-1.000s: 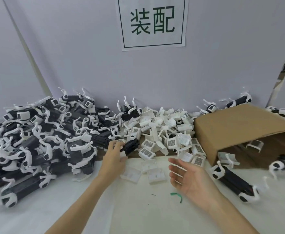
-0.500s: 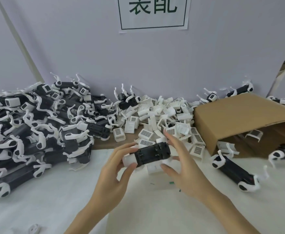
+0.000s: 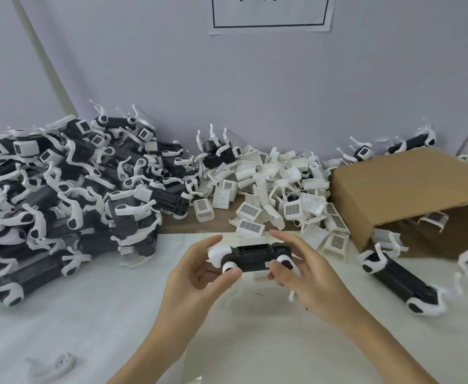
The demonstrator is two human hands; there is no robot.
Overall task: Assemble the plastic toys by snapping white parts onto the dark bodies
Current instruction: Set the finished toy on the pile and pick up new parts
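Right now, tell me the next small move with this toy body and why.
Probably free the right hand and reach for one grilled white part from the pile just behind. Both hands grip the dark body by its ends, the left hand steadying it, and its open top holds no white cover yet.

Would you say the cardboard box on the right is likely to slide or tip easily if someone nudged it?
Probably slides easily: the box lies on its side, open and seemingly near empty. Its thin walls likely flex when pushed. Tipping seems unlikely, given its low, wide stance.
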